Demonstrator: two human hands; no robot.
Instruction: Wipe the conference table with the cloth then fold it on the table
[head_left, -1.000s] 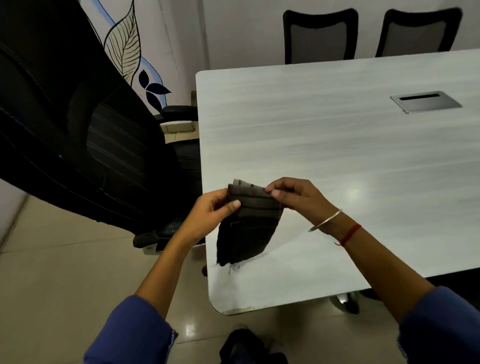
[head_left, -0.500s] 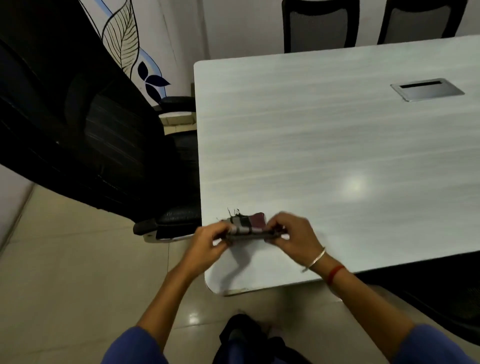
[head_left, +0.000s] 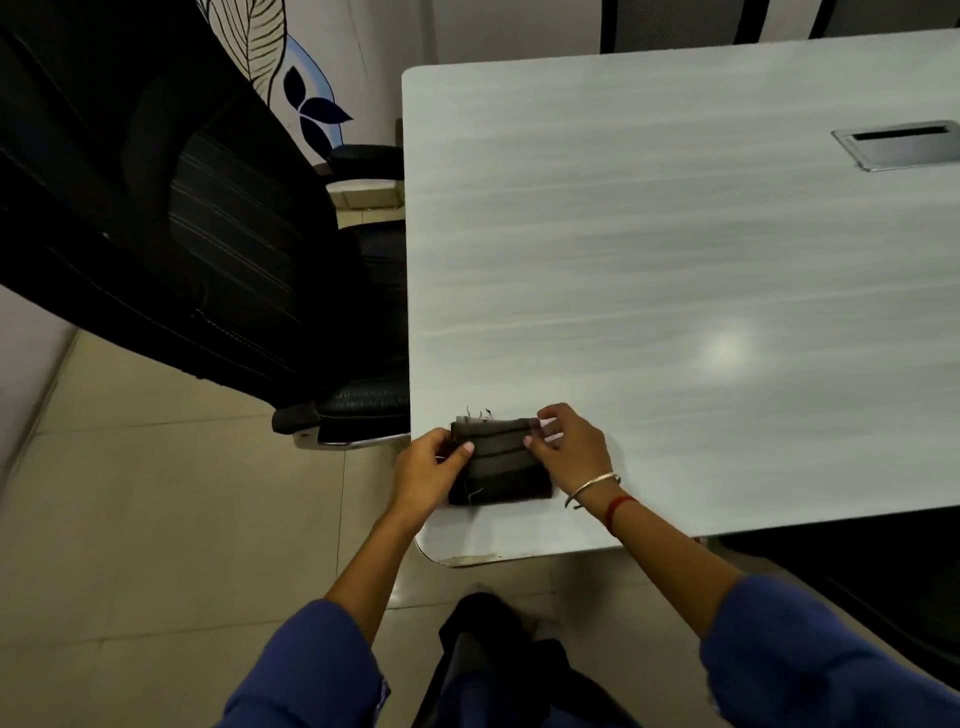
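A dark brown striped cloth (head_left: 498, 465), folded into a small rectangle with loose threads at its far edge, lies on the pale grey conference table (head_left: 675, 270) close to the near left corner. My left hand (head_left: 428, 470) pinches the cloth's left edge with thumb and fingers. On the other side, my right hand (head_left: 569, 447) pinches the upper right corner, fingers curled over it. Both hands sit low, at table level.
A big black office chair (head_left: 171, 208) stands against the table's left edge, armrest (head_left: 348, 410) right beside the cloth. A metal cable hatch (head_left: 898, 145) sits in the tabletop at far right. Two chair backs show beyond the far edge. Tiled floor lies below.
The cloth hung in the air between both hands a second ago; it has come down folded smaller and now lies flat on the table near the corner, still held at both sides.
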